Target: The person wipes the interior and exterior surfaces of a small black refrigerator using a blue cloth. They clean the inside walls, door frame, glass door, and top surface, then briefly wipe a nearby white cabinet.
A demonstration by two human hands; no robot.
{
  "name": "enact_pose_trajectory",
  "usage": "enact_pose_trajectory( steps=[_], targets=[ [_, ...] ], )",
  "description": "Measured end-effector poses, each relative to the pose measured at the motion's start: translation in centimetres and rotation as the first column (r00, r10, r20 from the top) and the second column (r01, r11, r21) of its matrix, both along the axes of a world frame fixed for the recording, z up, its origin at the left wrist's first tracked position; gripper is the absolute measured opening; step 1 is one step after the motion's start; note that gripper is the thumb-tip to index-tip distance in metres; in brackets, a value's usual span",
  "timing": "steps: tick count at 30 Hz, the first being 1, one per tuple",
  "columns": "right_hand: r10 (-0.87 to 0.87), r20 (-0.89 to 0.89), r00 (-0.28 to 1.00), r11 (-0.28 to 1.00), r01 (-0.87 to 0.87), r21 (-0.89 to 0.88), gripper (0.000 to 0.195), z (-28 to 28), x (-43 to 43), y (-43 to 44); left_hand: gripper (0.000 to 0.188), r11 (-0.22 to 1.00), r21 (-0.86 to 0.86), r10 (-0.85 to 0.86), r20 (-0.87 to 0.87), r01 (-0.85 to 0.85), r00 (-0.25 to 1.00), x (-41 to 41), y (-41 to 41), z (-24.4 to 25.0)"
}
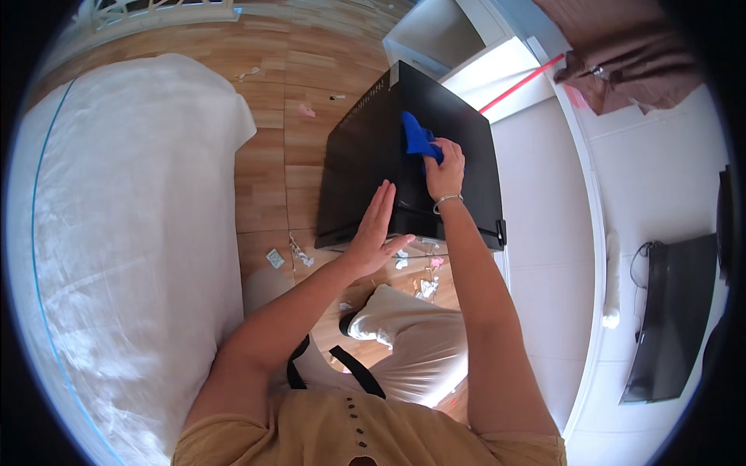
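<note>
A black box-shaped appliance (pixel 361 169), like a small fridge, stands on the floor before me. Vent slots run along the far part of its left side. My right hand (pixel 446 169) grips a bunched blue cloth (pixel 417 137) on the appliance's top, and one loose corner of the cloth sticks up. Flat and with the thumb spread, my left hand (pixel 376 233) is at the near left edge of the appliance with nothing in it. Whether its palm presses on the surface is hidden.
A bed with a white cover (pixel 145 204) lies along the left. Paper scraps (pixel 428 287) litter the wood-look floor (pixel 262 151). Behind the appliance are a white cabinet (pixel 501 76) and a red stick (pixel 521 84). A television (pixel 673 320) is on the right.
</note>
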State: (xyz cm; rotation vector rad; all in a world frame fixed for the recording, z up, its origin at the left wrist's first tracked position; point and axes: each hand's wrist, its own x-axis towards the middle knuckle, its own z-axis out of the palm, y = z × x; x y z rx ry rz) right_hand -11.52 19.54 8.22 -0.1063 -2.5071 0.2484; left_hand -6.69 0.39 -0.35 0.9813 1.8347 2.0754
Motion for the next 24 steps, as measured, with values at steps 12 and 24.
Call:
enact_pose_trajectory(
  steps=[12, 24],
  targets=[
    [-0.038, -0.011, 0.999, 0.901, 0.029, -0.434, 0.031, 3.6, 5.8, -0.5, 0.089, 0.97, -0.126, 0.147, -0.383, -0.209, 0.912, -2.1, -2.0, 4.4],
    [0.016, 0.034, 0.999, 0.999, -0.015, -0.028, 0.033, -0.4, -0.2, 5.0, 0.06, 0.859, -0.352, 0.016, -0.708, -0.372, 0.706, -5.2, 5.1, 7.1]
  ],
)
